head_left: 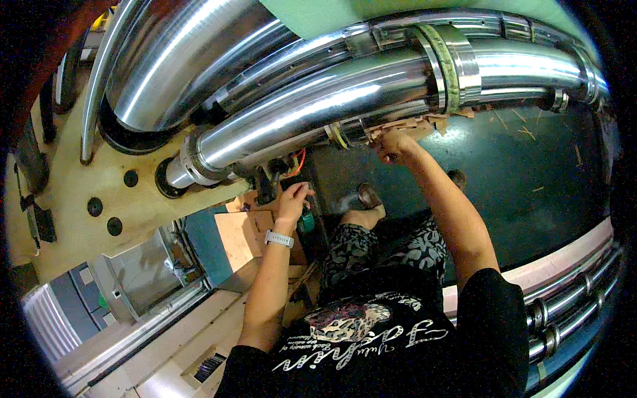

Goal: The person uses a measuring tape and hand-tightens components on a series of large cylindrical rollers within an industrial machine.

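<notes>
A person in a black shirt (398, 345) and patterned shorts (355, 249) stood at a machine of polished metal rollers, both arms stretched ahead. The right hand (396, 147), just right of center in the upper half of the frame, was beside a narrow shaft (355, 129) under the long roller (318, 103). Its fingers were curled inward; whether they grasped anything could not be told from this angle. Brown scraps (415, 126) lay close by that hand, along the roller's lower edge, with thin slivers (524, 131) scattered over the dark surface (524, 166) toward the upper right.

The left hand (292, 199), near the middle of the frame, was raised beside a black fitting (267, 189), its fingers bent. Its grip, too, could not be made out. A pale watch (279, 239) circled the wrist, a green object (306, 221) showed just below the hand and an orange-red cable (301, 161) curved above it.

A far thicker roller (176, 63) filled the upper left, near a cream panel (159, 212) with round black plugs (95, 207). Slimmer metal bars (570, 302) ran along the lower right.
</notes>
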A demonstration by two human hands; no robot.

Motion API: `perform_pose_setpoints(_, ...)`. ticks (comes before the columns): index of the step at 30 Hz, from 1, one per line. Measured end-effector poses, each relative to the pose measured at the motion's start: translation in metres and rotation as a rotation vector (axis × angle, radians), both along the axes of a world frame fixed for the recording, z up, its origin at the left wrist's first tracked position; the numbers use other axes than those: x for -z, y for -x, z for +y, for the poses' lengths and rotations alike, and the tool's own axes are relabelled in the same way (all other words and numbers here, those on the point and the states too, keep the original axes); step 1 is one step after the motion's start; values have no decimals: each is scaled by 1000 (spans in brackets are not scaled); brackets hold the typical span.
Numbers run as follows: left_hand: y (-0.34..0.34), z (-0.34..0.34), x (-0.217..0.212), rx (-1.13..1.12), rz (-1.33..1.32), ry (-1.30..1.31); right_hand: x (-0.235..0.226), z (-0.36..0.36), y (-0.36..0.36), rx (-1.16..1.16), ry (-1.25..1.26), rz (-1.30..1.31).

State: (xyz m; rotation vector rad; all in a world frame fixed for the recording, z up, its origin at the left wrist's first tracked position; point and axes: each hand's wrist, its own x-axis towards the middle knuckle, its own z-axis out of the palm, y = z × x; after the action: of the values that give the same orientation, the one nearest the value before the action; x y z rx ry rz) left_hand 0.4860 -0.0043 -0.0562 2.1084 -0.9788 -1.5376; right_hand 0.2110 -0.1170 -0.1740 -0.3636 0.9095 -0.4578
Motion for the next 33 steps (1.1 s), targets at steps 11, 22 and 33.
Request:
perform_pose_setpoints(11,12,11,10,-8,-36,-71,4,43,-71,563,-47,0)
perform_pose_setpoints(22,10,25,15,0,-56,-63,-36,43,-67,493,-68,-40)
perform_pose_setpoints(33,4,40,39,-15,-48,-57,-23,-13,18,-204,38,-5)
